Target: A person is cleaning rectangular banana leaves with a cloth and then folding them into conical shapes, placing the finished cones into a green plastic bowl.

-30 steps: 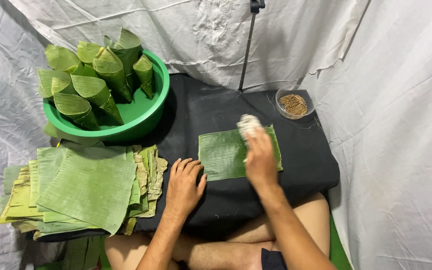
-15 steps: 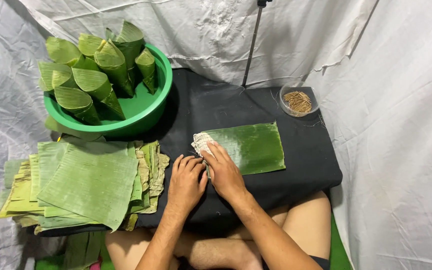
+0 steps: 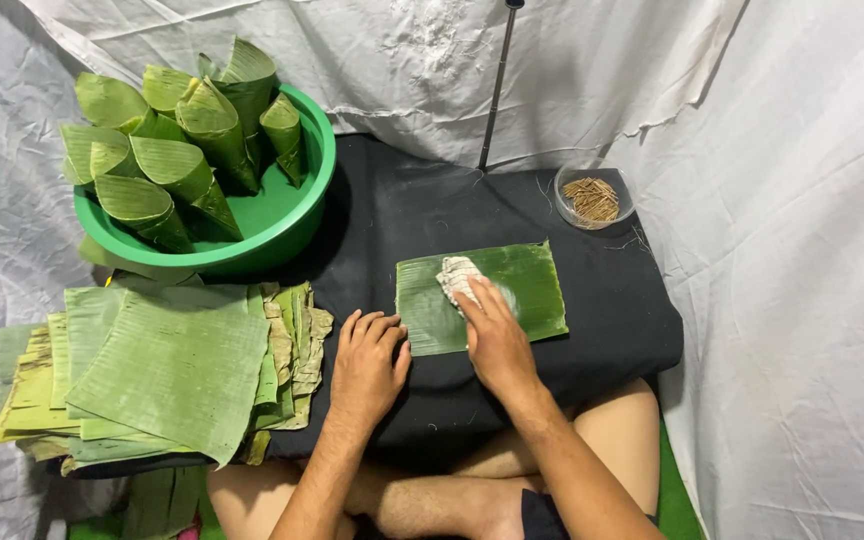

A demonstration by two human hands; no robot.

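A rectangular green banana leaf piece (image 3: pixel 522 285) lies flat on a black cloth-covered board (image 3: pixel 422 215) over my lap. My right hand (image 3: pixel 492 335) presses a crumpled whitish cloth (image 3: pixel 455 275) onto the leaf, fingers stretched over it. My left hand (image 3: pixel 367 360) rests palm down on the black cloth, its fingertips at the leaf's left edge, holding nothing.
A green plastic basin (image 3: pixel 292 225) at the upper left holds several rolled leaf cones (image 3: pixel 187 130). A stack of flat cut leaves (image 3: pixel 162 370) lies at the left. A small clear bowl of thin sticks (image 3: pixel 592 198) sits at the back right. A thin dark pole (image 3: pixel 497 85) stands behind. White sheeting surrounds everything.
My right hand swept the cloth from the leaf's right end to its left end, then moved slightly back toward the middle. The left hand stayed flat on the cloth.
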